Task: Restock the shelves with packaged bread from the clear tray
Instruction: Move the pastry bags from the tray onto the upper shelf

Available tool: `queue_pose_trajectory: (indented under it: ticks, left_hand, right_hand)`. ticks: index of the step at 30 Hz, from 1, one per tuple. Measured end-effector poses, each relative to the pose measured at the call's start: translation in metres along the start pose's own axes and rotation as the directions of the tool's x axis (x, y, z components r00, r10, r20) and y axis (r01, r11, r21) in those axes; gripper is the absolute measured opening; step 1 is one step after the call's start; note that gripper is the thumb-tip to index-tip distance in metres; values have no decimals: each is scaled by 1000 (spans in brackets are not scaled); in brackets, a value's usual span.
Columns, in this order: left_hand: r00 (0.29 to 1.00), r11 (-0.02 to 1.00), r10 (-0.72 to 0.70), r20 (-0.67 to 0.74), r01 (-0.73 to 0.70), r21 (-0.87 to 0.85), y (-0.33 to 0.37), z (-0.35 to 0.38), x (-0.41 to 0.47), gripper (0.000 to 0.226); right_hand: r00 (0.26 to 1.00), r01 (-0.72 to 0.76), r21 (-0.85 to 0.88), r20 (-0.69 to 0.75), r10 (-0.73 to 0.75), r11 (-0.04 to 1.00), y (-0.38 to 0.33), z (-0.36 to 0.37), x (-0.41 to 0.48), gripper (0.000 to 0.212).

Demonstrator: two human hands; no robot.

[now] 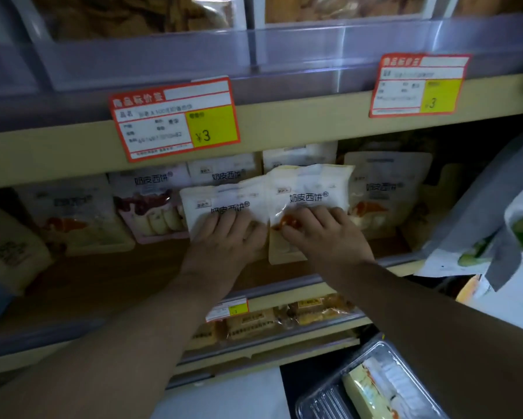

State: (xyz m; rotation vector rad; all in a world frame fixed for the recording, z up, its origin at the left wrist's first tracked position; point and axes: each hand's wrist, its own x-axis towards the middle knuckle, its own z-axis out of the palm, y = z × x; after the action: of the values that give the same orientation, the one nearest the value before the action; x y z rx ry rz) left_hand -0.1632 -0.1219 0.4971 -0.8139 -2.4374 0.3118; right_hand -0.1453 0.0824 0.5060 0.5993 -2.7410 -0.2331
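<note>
Both my hands reach into the middle shelf. My left hand grips a white bread packet by its lower half, fingers over its front. My right hand holds a second white bread packet just to the right, fingers spread over its orange picture. The two packets touch side by side, tilted, in front of a back row of similar upright packets. The clear tray sits at the bottom right, below my right forearm, with at least one packet inside.
Red and yellow price tags hang on the shelf edge above. A clear bin of baked goods sits on the top shelf. Yellow wrapped breads fill the lower shelf. Green-printed packets lean at the right.
</note>
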Motion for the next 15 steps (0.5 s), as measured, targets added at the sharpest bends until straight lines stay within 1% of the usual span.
queue_pose_trajectory:
  ticks: [1, 2, 4, 5, 6, 7, 8, 10, 11, 12, 13, 14, 15]
  left_hand:
    - [998, 996, -54, 22, 56, -68, 3, -2, -1, 46]
    - [989, 977, -138, 48, 144, -155, 8, -6, -3, 51]
    - [942, 872, -328, 65, 328, -364, 29, -14, -9, 44]
    - [924, 812, -377, 62, 362, -457, 44, -18, -14, 38]
    - [921, 771, -387, 49, 352, -531, 61, -19, -20, 33]
    - [933, 748, -358, 40, 312, -586, 79, -18, -28, 30]
    - [951, 734, -305, 44, 264, -626, 100, -13, -39, 27]
    - [985, 739, -143, 98, 172, -651, 136, -1, -60, 25]
    - [986, 744, -40, 159, 136, -654, 156, 10, -72, 26]
    - [968, 745, 72, 242, 110, -658, 174, 21, -80, 27]
    - [930, 749, 183, 319, 78, -658, 191, 32, -88, 27]
    - [892, 757, 273, 360, 32, -653, 207, 45, -95, 26]
    - [835, 744, 373, 405, -7, -668, 225, 58, -104, 27]
  right_hand:
    - [999, -36, 23, -40, 37, 999, -1, -1, -4, 68]
    - [993, -76, 56, -85, 80, 996, -3, 0, -10, 62]
    - [970, -156, 141, -168, 178, 978, -9, 3, -31, 49]
    - [950, -198, 189, -203, 236, 962, -13, 6, -47, 40]
    - [926, -234, 234, -242, 289, 944, -19, 10, -67, 29]
    - [901, -271, 272, -265, 342, 923, -26, 18, -90, 22]
    - [887, -309, 297, -254, 386, 904, -34, 29, -115, 18]
    - [880, -389, 297, -159, 447, 872, -51, 57, -164, 15]
    - [872, -439, 293, -90, 482, 850, -61, 76, -193, 15]
    - [857, -489, 283, -20, 515, 825, -71, 95, -221, 19]
    - [831, -552, 265, 96, 548, 791, -80, 113, -249, 26]
    - [800, -599, 259, 198, 566, 757, -90, 131, -276, 36]
    - [748, -662, 271, 311, 587, 699, -97, 155, -299, 46]
